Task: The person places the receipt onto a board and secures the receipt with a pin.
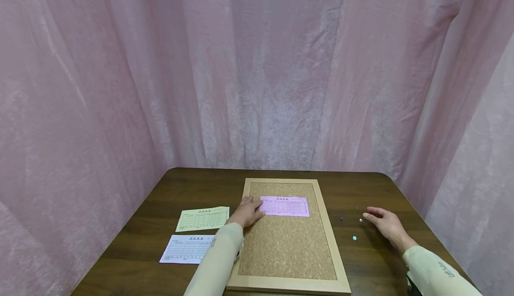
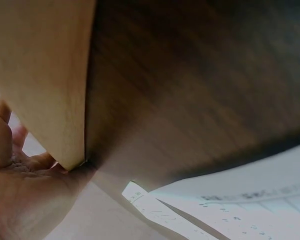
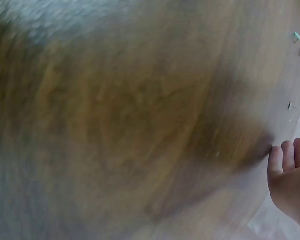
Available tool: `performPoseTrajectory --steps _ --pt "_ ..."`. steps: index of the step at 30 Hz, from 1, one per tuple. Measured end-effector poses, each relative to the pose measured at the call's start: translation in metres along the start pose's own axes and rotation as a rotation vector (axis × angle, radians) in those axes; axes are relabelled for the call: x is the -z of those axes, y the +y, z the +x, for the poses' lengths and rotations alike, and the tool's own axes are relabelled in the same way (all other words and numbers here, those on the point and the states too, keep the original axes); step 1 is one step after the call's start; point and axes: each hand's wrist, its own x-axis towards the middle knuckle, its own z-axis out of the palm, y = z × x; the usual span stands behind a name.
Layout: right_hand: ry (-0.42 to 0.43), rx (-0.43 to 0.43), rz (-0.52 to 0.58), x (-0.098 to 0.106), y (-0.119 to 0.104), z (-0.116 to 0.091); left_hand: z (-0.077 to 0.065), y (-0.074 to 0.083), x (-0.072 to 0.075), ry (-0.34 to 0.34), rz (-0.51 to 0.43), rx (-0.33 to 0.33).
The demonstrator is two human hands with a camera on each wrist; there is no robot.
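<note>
The right hand (image 1: 386,225) is hovering, loosely spread, by a pushpin (image 1: 360,220) right of the corkboard (image 1: 287,251), so the spread left hand (image 1: 246,212) should be steadying the purple form (image 1: 286,207).

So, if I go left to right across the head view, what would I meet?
Green sheet, left fingers, lilac sheet, purple pin, mint pin, pale pin, right fingers.

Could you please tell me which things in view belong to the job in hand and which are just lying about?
Apparently in the job:
corkboard
purple slip, at the left hand
teal pushpin, purple pushpin, pale pushpin, near the right hand

Seemingly lying about, though possibly for later:
green slip
bluish-white slip
</note>
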Motion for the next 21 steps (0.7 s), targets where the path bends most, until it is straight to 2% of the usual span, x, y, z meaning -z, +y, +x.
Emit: performPoseTrajectory --steps 6,21 --pt "-0.013 0.018 -0.028 -0.004 0.003 -0.002 0.000 -0.001 0.000 -0.008 -0.021 0.017" --pt "0.018 0.170 -0.103 -0.017 0.010 -0.007 0.001 -0.002 -0.003 -0.006 -0.032 0.022"
